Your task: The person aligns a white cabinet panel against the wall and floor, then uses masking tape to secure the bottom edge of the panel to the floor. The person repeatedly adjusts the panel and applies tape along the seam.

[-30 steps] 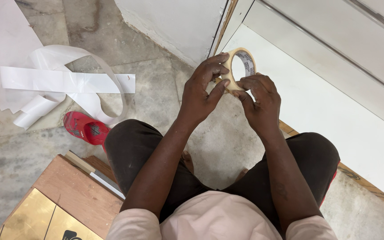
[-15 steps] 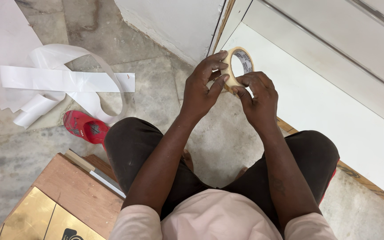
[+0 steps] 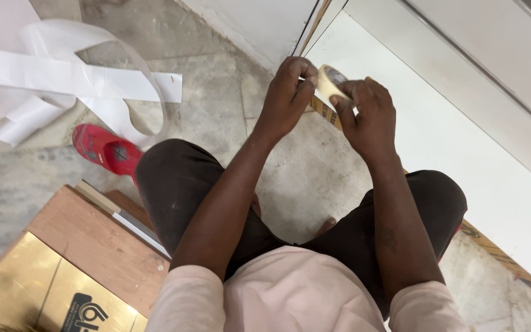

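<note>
Both of my hands are raised in front of me over the concrete floor. My right hand (image 3: 369, 112) grips a roll of pale masking tape (image 3: 328, 82), which is tilted so its side faces up. My left hand (image 3: 287, 92) pinches at the roll's left edge with fingertips bent. I cannot tell whether a tape end is lifted. My knees in dark trousers are spread below my arms.
A large white panel (image 3: 456, 141) with a wooden edge lies on the floor to the right. Curled white paper strips (image 3: 75, 77) and a red slipper (image 3: 106, 149) lie at the left. A wooden board (image 3: 96, 243) with a shiny gold sheet (image 3: 26, 289) sits at lower left.
The tape roll has turned from facing the camera with its hole showing to edge-up. Both hands have stayed close together on it, with my fingers shifted around the roll.
</note>
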